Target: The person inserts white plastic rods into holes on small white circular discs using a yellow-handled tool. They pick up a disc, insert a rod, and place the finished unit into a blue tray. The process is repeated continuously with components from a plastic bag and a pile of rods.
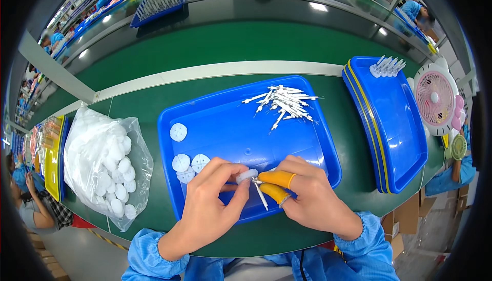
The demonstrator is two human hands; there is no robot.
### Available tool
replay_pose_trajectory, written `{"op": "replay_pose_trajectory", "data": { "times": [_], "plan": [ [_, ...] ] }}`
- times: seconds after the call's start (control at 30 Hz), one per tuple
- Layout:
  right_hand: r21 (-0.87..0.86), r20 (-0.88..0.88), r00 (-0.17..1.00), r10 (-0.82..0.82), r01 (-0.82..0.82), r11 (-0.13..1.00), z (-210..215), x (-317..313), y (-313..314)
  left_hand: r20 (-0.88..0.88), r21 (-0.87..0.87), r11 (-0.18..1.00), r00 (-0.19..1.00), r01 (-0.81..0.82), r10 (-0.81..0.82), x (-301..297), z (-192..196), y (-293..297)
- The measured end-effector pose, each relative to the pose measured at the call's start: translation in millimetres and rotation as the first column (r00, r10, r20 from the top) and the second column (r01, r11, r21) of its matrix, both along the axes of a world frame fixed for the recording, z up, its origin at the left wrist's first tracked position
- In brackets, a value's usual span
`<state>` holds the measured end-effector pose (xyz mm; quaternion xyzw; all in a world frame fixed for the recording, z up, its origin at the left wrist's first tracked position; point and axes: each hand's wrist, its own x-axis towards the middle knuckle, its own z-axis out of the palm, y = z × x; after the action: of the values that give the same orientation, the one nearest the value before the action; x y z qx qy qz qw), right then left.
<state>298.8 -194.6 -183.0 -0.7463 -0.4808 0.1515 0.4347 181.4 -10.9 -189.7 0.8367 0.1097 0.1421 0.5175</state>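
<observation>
Above the near edge of a blue tray (pixel 246 142), my left hand (pixel 212 199) pinches a small translucent white plastic disc (pixel 247 176) between thumb and fingers. My right hand (pixel 312 194), with yellow covers on its thumb and index finger, closes on a thin white stick (pixel 262 197) beside the disc. A small shiny piece shows at those fingertips; its kind I cannot make out. Several slotted white discs (pixel 181 162) lie at the tray's left side, one of them (pixel 178 132) farther back. A loose heap of thin white sticks (pixel 287 101) lies at the far right.
Left of the tray stands a clear plastic bag (pixel 102 163) full of white discs. Stacked blue and yellow trays (pixel 394 132) stand at the right, carrying a cluster of upright sticks (pixel 387 67). Beyond them is a pink-and-white fan (pixel 434 96). A white rail (pixel 220 72) runs behind.
</observation>
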Motion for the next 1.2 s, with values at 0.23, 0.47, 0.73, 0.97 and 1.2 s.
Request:
{"op": "replay_pose_trajectory", "data": {
  "times": [0.23,0.47,0.73,0.97,1.2],
  "plan": [
    [-0.065,0.074,0.997,-0.006,0.011,0.998,0,6,1,-0.066,-0.007,0.999,0.997,-0.048,0.048,0,2,-2],
    [-0.002,0.049,0.998,-0.038,0.038,0.999,-8,-12,8,0.029,0.079,0.996,0.999,-0.040,0.038,2,-6,-5],
    [0.158,0.086,0.981,-0.171,0.156,0.975,-18,-24,13,0.086,0.168,0.984,0.995,-0.056,0.042,-4,-11,-10],
    [0.000,0.042,0.990,-0.134,0.134,0.991,-5,-4,7,0.080,0.235,0.965,0.992,-0.114,0.098,0,-10,-5],
    [-0.301,0.248,0.969,-0.011,0.088,0.950,-4,14,-10,-0.008,0.082,0.987,0.990,-0.141,0.142,2,1,9]
  ]
}}
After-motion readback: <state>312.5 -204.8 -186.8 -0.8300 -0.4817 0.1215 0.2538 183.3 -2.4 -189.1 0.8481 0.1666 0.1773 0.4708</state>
